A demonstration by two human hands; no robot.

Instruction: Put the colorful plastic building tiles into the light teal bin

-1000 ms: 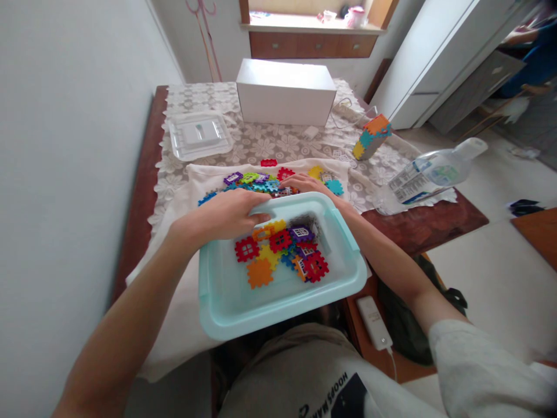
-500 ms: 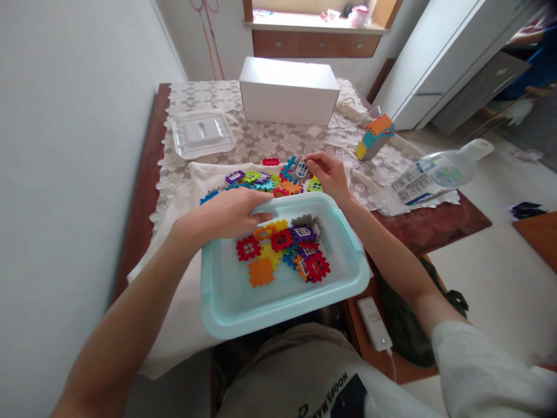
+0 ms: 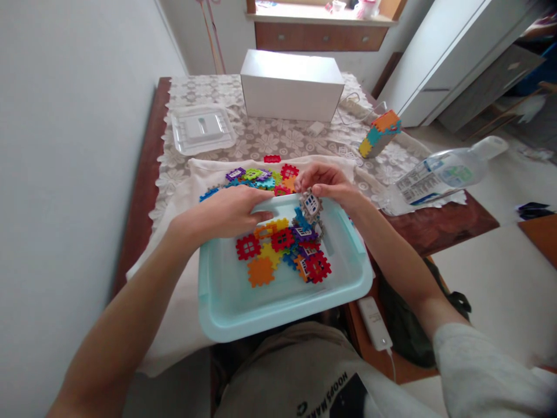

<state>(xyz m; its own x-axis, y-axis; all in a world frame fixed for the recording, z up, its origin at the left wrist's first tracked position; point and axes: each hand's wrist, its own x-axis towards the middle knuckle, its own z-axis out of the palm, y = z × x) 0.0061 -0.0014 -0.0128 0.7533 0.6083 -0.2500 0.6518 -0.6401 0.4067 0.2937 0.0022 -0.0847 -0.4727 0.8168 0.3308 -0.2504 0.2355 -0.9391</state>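
Note:
My left hand (image 3: 235, 210) grips the far rim of a pale blue plastic bin (image 3: 230, 310), thumb inside and fingers over the edge. Over the bin's far right part, my right hand (image 3: 325, 183) pinches a grey building tile (image 3: 310, 204) with a white window. A blue tile (image 3: 301, 219) hangs just below it; whether the two are joined I cannot tell. Inside the bin lie several notched tiles, among them an orange tile (image 3: 261, 271), a red window tile (image 3: 248, 247) and a purple one (image 3: 303, 234). Beyond the rim, more tiles (image 3: 252, 175) are heaped on a white cloth (image 3: 174, 290).
A white box (image 3: 291, 96) stands at the table's back, with a clear plastic lid (image 3: 203, 130) to its left. On the right are an assembled tile block (image 3: 380, 134) and a lying clear bottle (image 3: 444, 174). A white power bank (image 3: 374, 325) lies below the bin's right side.
My right hand has brought the grey and blue tiles from the heap back toward me, over the bin. My left hand keeps its place on the rim.

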